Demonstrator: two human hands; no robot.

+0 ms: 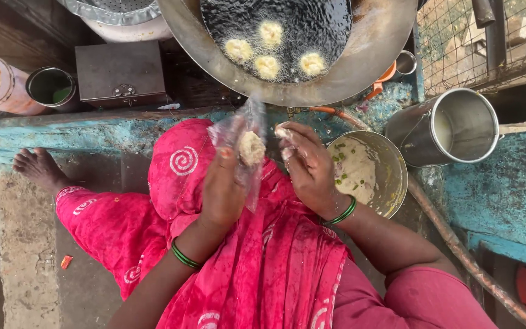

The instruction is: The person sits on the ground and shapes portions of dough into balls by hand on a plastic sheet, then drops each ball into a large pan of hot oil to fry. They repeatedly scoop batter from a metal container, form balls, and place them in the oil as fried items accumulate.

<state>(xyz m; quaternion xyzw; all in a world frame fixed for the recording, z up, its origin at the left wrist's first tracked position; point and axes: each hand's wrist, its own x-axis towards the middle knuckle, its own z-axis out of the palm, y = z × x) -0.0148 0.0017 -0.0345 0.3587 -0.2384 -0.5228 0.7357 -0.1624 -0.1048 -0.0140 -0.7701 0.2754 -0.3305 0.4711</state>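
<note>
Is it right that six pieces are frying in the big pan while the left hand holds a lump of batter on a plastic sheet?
Not quite: the head view shows four pieces frying in the big pan, not six. The left hand does hold a lump of batter on a plastic sheet.

Single view only: head cam is sitting on the person's head and looking almost straight down, tilting slightly forward toward the big frying pan [312, 91]. The pan is taking the top centre of frame, cut off by the upper edge. Lens is running close to the work: left hand [223, 189] and right hand [308, 170] are filling mid-frame just below the pan, lap in pink cloth [275, 262] nearer still, at the bottom. The batter bowl [391, 176] is sitting right-below the pan, the steel pot [452, 125] further right. No second view is overlapping.
</note>
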